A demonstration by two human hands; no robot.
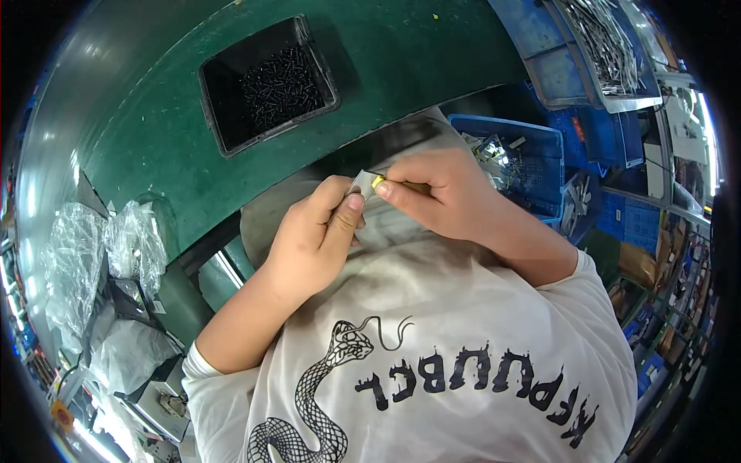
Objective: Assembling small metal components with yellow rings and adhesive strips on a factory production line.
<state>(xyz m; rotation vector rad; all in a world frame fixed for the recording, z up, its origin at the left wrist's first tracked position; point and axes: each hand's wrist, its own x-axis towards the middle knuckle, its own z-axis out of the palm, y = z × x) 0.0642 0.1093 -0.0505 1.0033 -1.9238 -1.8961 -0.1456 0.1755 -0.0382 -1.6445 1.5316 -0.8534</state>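
My left hand (312,228) pinches a small, flat, pale metal-looking piece (363,184) between thumb and fingers, in front of my chest. Close against it, my right hand (444,189) is closed on a slim tool with a yellow part (377,182). A thin dark end of the tool reaches to the edge of the pale piece. Most of the tool lies hidden inside my right fingers, so its exact kind cannot be made out. The two hands are almost touching, above my lap.
A black bin (214,123) of small black cylindrical parts (282,89) stands on the green table (409,69). To the right, a blue basket (540,147) holds loose small parts, below a blue crate (557,73) with thin metal strips (606,42). Clear plastic bags (135,239) lie at left.
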